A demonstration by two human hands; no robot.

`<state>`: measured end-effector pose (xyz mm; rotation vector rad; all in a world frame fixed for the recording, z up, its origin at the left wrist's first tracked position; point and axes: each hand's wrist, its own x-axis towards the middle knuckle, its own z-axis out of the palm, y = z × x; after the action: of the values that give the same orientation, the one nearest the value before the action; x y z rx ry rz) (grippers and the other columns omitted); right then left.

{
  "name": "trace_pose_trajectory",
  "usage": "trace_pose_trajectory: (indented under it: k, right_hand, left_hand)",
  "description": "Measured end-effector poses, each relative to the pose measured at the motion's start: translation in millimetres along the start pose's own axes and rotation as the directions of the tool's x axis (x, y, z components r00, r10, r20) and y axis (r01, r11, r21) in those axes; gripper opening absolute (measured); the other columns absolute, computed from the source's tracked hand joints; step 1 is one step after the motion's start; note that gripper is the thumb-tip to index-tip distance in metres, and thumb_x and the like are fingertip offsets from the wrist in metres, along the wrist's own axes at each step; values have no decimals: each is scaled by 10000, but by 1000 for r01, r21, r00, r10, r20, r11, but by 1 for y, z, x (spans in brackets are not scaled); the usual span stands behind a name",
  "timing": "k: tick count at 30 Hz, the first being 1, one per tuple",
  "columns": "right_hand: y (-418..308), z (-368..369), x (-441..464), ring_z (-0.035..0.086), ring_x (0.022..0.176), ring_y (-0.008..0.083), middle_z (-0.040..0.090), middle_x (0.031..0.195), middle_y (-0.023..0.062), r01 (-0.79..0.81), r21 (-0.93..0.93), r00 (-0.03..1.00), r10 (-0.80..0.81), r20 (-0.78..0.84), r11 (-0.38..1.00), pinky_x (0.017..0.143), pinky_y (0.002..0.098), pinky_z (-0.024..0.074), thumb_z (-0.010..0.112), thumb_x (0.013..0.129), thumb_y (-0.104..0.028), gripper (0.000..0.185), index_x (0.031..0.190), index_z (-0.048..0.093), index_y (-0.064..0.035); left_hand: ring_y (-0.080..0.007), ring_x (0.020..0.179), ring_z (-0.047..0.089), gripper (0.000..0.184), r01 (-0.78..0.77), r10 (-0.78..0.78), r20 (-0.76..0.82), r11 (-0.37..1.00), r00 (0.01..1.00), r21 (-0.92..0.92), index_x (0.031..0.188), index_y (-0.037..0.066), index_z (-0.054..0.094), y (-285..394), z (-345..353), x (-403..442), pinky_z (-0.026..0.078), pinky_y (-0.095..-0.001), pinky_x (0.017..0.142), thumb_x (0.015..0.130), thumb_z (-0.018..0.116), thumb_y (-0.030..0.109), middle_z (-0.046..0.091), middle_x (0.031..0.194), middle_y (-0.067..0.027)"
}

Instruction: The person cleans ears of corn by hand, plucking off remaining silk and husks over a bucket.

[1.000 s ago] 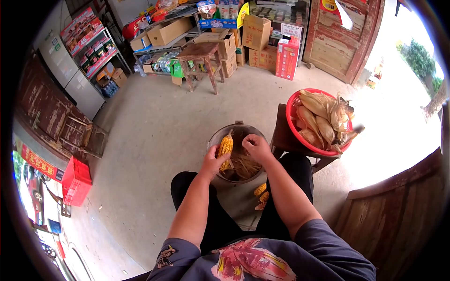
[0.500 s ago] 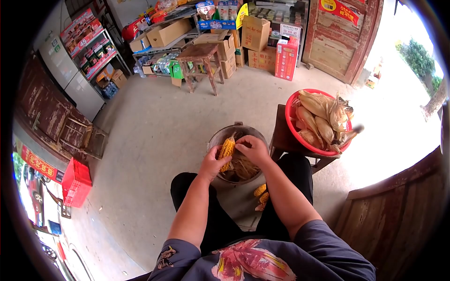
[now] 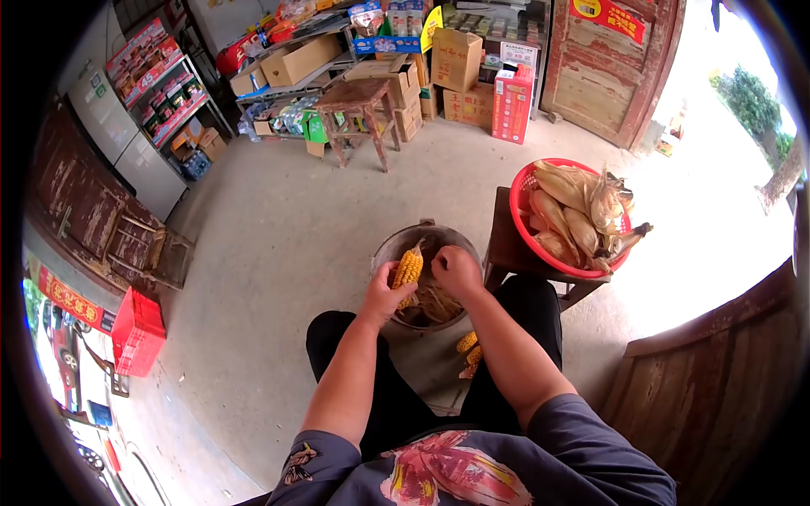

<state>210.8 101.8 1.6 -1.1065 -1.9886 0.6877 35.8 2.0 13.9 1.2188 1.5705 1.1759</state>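
A yellow ear of corn (image 3: 409,268), its husk peeled away, is held upright by my left hand (image 3: 386,293) over a round bucket (image 3: 384,255). Dry husks (image 3: 436,301) lie inside that bucket. Just right of the corn, my right hand (image 3: 457,271) is curled closed above the bucket, apart from the ear; what its fingers hold, if anything, is hidden. More bare ears of corn (image 3: 469,350) lie on the floor between my legs.
On a wooden stool (image 3: 506,244) to the right stands a red basket (image 3: 525,179) heaped with unhusked corn (image 3: 582,207). A second stool (image 3: 359,97), cartons (image 3: 460,59) and shelves are farther back. A red crate (image 3: 139,333) stands at the left.
My right hand has drawn away from the corn to the right and its fingers have curled in. The left hand still holds the ear in about the same place.
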Motion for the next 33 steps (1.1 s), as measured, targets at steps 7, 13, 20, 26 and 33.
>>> trace_pose_trajectory:
  k: [7,13,20,26,33]
  right_hand:
    - [6,7,-12,647,903,346,667,912,156,-97,-274,992,116,56,957,801,429,519,717,794,-233,247,923,682,-26]
    - [-10,-8,-4,650,965,263,674,1032,115,-23,113,944,-15,330,993,858,390,514,749,788,-162,300,1052,668,-47]
    - [-22,-12,0,597,863,86,669,899,10,-283,641,959,197,205,713,773,255,488,707,907,-139,185,1047,676,-21]
    - [-14,-7,1,561,764,79,647,841,-16,-140,396,988,101,118,907,680,264,467,663,935,-138,118,926,662,-20]
    - [-10,-4,-1,549,704,115,600,727,20,-160,686,986,74,153,710,661,288,467,602,992,-237,253,863,621,-21]
  left_hand:
    - [-159,1041,585,567,36,-53,-42,943,998,-330,1299,-15,485,15,-3,-5,486,-301,914,852,779,173,598,1166,-83]
    - [-155,1043,586,544,25,-45,-67,960,997,-279,1275,-9,503,10,-4,-2,488,-300,908,847,786,170,605,1155,-87]
    - [-149,1029,593,538,-13,13,1,984,1000,-175,1248,16,530,12,0,-2,485,-295,903,816,817,162,633,1134,-66]
    - [-150,1018,598,537,-4,4,1,995,1000,-96,1236,18,540,13,2,-3,489,-297,899,805,828,160,640,1131,-62]
    - [-159,1018,601,521,25,-32,-46,990,998,-137,1238,13,537,4,1,0,496,-305,895,819,813,154,633,1126,-72]
